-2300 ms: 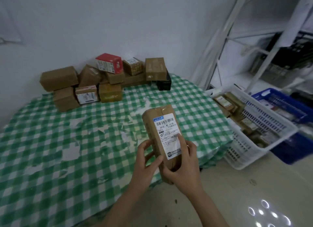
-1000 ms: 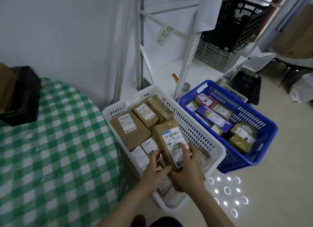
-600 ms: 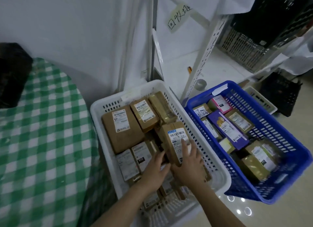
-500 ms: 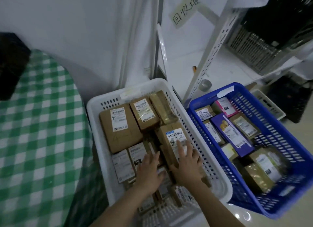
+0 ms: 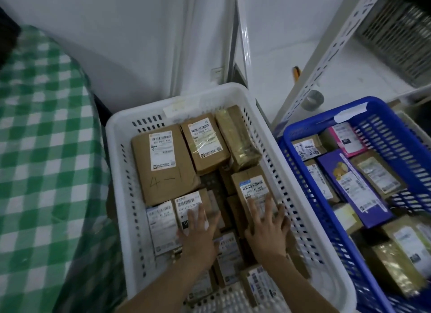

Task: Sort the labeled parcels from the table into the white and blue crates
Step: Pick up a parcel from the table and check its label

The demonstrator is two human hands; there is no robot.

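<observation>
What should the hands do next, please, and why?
Probably lift both hands out of the white plastic crate and turn to the green-checked table. The brown labelled parcel lies flat in the crate, and the right hand and left hand rest flat with straight fingers, gripping nothing.

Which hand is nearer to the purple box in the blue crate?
Right. The right hand rests on a parcel by the white crate's wall facing the purple box; the left hand rests on another farther left.

The lone head view looks steeply down, close above the white slotted plastic crate (image 5: 177, 98), beside the green-checked table (image 5: 42, 149).
</observation>
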